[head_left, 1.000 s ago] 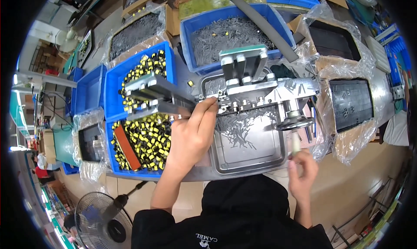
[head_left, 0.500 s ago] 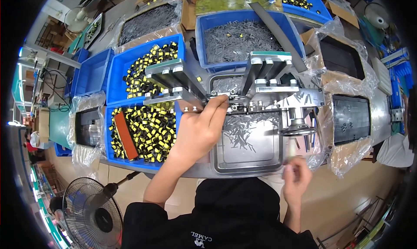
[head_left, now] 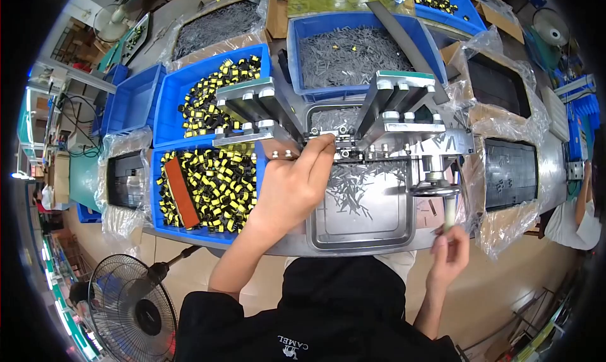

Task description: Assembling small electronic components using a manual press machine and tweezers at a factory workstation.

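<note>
Currently | metal fixture (head_left: 346, 154) is sitting under your left fingers (head_left: 317, 154) | they're touching it, grip unclear | right fingers (head_left: 459, 237) are gripping pale handle (head_left: 450, 210)

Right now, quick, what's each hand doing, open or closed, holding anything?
Left hand: fingertips at the metal fixture; whether they grip a piece cannot be told.
Right hand: closed on the pale handle.

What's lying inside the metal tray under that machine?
The metal tray holds loose, thin dark-grey strips. The machine and the left hand cover part of it, so whatever lies directly beneath them cannot be seen.
</note>
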The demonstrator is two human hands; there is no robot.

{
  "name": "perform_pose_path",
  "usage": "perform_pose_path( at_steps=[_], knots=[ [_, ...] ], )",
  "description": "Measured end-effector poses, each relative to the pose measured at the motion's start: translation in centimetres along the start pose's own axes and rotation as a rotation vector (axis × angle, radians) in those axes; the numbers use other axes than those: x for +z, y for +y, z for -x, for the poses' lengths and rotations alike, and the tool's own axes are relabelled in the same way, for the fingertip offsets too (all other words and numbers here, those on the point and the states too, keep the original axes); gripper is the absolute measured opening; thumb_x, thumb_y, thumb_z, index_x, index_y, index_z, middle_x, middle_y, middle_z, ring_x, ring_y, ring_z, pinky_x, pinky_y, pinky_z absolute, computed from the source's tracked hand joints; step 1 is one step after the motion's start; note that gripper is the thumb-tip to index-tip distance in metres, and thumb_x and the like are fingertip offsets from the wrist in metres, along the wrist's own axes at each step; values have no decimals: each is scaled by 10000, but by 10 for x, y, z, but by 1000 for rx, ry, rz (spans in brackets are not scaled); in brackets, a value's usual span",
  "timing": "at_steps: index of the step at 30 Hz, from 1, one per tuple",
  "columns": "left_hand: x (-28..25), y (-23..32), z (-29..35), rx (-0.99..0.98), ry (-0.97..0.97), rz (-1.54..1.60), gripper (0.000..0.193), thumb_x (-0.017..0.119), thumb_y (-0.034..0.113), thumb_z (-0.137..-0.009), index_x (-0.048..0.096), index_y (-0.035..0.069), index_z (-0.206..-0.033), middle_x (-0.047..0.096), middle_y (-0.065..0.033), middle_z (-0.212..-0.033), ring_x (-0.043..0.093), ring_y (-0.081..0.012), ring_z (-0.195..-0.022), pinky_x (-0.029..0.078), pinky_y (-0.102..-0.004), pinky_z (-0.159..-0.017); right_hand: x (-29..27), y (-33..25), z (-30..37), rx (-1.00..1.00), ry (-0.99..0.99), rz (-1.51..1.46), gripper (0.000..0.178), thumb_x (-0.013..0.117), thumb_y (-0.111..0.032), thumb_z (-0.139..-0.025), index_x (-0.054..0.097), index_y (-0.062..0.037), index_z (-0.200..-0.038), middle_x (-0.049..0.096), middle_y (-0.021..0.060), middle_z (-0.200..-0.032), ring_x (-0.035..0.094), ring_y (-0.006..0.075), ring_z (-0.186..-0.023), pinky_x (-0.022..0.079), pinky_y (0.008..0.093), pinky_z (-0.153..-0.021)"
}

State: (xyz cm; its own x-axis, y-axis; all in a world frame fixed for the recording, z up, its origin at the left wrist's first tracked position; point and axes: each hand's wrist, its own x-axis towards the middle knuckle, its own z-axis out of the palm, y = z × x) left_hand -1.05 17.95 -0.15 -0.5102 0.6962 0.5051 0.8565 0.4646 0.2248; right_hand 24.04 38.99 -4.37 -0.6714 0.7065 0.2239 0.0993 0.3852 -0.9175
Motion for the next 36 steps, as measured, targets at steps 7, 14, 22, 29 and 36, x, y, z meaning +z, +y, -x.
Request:
perform_pose_path(
  at_steps=[7, 14, 22, 29, 36],
  knots=[
    [2, 2, -2, -12, -14, 5, 147, 705, -33, -828, 692, -7, -972, 730, -91, -1067, 695, -243, -645, 536, -338, -541, 19, -8, -1, 269, -331, 254, 87, 643, -27, -940, 607, 11, -1010, 665, 104, -948, 618, 171, -668, 492, 307, -611],
    [-2, 3, -1, -35, -10, -22, 163, 717, -41, -821, 696, 3, -977, 731, -85, -1061, 696, -252, -680, 538, -345, -570, -7, 8, -7, 118, -41, -133, 78, 596, -74, -1003, 579, 3, -997, 629, 66, -935, 507, 84, -643, 416, 225, -575],
    [2, 2, 1, -30, -14, -6, 171, 712, -48, -827, 703, 6, -989, 730, -90, -1049, 697, -251, -693, 537, -342, -573, 27, -11, 7, 161, -276, 137, 76, 596, -64, -1001, 610, 11, -1003, 658, 81, -938, 566, 98, -742, 464, 225, -644],
    [0, 3, -1, -37, -9, -2, 191, 714, -61, -819, 698, 6, -997, 726, -90, -1043, 687, -258, -697, 539, -341, -587, -1, 4, -9, -50, -5, 262, 38, 593, -32, -981, 591, 5, -973, 627, 62, -906, 531, 82, -701, 401, 250, -574],
    [6, -2, 0, 35, 13, -11, 281, 667, -52, -743, 695, -26, -1021, 712, -89, -1115, 669, -195, -600, 512, -303, -510, 35, -19, 4, -60, -261, 266, 102, 679, 35, -867, 638, 3, -955, 633, 97, -902, 610, 192, -604, 477, 297, -555]
  ],
)
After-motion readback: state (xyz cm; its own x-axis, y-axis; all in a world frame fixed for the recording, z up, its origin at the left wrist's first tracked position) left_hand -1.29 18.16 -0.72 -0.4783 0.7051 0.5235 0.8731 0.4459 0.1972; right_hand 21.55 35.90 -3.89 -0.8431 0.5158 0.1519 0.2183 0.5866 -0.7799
